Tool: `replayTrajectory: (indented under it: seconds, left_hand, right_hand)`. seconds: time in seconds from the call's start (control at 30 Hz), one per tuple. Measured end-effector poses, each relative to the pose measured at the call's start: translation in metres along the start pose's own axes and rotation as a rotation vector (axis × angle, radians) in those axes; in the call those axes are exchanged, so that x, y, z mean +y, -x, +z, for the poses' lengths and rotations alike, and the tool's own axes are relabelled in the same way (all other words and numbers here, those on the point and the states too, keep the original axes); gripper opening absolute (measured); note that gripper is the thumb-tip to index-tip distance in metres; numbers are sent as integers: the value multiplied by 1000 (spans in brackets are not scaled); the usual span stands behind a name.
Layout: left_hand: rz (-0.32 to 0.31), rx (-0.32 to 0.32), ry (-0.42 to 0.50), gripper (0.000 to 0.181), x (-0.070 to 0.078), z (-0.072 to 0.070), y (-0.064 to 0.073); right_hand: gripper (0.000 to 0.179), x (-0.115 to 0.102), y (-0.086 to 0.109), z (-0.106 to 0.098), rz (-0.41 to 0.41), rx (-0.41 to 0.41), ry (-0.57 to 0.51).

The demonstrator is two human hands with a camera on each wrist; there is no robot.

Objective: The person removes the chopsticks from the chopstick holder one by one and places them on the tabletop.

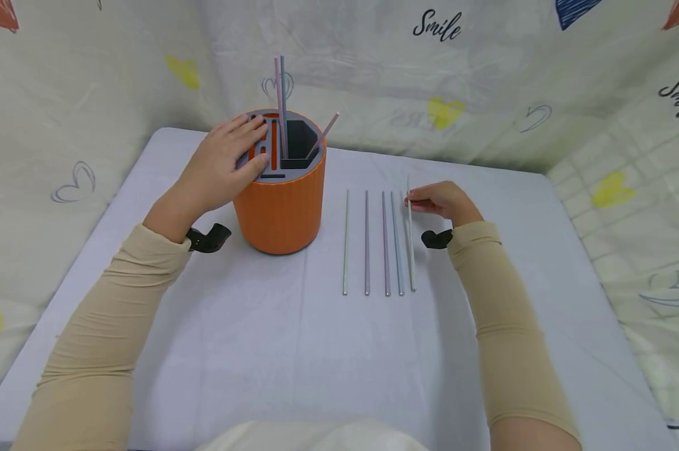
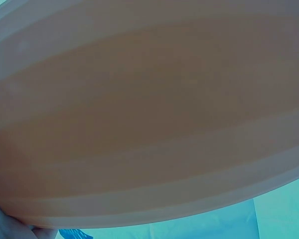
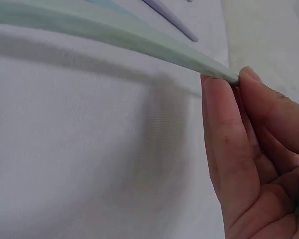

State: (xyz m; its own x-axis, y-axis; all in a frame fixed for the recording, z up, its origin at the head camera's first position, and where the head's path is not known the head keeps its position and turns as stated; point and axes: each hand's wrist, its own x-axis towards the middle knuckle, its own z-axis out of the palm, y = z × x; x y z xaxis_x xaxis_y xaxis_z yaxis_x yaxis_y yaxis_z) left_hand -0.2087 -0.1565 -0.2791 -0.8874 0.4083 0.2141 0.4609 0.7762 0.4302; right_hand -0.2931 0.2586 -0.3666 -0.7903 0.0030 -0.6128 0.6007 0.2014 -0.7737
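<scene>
My left hand [image 1: 221, 160] rests on the grey slotted top of an orange utensil holder [image 1: 280, 219], fingers stretched over the left slots. In the left wrist view the holder's wall [image 2: 154, 109] fills most of the picture. Two upright chopsticks [image 1: 284, 94], one pink and one blue, stand in its large dark opening, and a pink chopstick [image 1: 329, 127] leans right there. My right hand [image 1: 443, 199] pinches a pale green chopstick [image 1: 410, 244] near its far end, between thumb and fingers; the right wrist view shows this chopstick [image 3: 119, 37] slanting over the white cloth.
Several chopsticks lie side by side left of my right hand: a pale green chopstick [image 1: 346, 244], two purplish ones including this chopstick [image 1: 367, 244], and a blue chopstick [image 1: 397, 244]. The white table [image 1: 317, 363] backs onto a patterned cloth [image 1: 373, 81].
</scene>
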Motion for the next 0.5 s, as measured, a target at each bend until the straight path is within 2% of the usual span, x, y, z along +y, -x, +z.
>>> replayTrajectory:
  seconds: [0.13,0.37,0.5]
  left_hand:
    - [4,11,6,57,2,1,0]
    - [0,9,3,57,2,1,1]
    - [1,8,6,57,1,0,1]
  right_hand:
    - [6,7,-3,2,46,1,-4]
    - [22,17,-7,4,32,46,42]
    - [19,18,-11,5,43,70,36]
